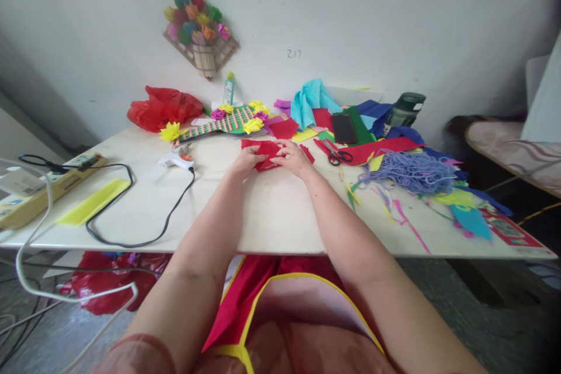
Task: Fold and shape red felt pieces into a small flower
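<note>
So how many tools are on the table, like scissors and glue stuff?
Black-handled scissors: 1
White hot glue gun with black cord: 1
Green-capped glue bottle by the wall: 1
Total: 3
Both hands, left hand and right hand, press on the folded red paper piece.

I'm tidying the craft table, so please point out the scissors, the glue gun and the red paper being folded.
scissors point(338, 155), head view, on the handles.
glue gun point(174, 160), head view, on its white body.
red paper point(268, 153), head view, on the middle, between both hands.
</note>
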### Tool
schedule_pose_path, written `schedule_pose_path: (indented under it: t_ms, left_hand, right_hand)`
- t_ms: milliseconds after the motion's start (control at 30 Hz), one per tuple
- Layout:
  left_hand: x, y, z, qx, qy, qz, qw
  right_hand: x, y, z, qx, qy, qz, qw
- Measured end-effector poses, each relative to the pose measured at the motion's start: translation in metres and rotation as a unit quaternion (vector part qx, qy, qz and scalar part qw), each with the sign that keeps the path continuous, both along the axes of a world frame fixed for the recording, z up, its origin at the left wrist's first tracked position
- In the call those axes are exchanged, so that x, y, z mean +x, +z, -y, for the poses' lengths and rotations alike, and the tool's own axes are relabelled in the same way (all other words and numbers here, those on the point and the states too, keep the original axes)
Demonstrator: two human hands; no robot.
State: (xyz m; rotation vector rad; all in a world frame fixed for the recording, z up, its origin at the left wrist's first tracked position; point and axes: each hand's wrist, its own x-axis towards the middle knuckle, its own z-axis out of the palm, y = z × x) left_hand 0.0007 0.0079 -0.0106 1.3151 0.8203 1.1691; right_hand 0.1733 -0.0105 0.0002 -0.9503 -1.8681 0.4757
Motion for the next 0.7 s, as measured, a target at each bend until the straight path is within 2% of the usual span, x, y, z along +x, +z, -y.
schedule_pose_path:
  t_ms: [200, 600, 700]
  left_hand:
    - [0.001, 0.002, 0.002, -0.007, -0.002, 0.008, 1.0]
    - [0.004, 0.013, 0.011, -0.064, -0.009, 0.031, 0.997]
    - [0.005, 0.015, 0.014, -0.06, -0.017, 0.025, 0.998]
  right_hand:
    - [-0.001, -0.002, -0.004, -0.001, -0.026, 0.012, 1.0]
    - [-0.002, -0.003, -0.006, -0.004, -0.032, 0.027, 0.999]
    - [-0.002, -0.001, -0.004, -0.005, -0.035, 0.034, 0.999]
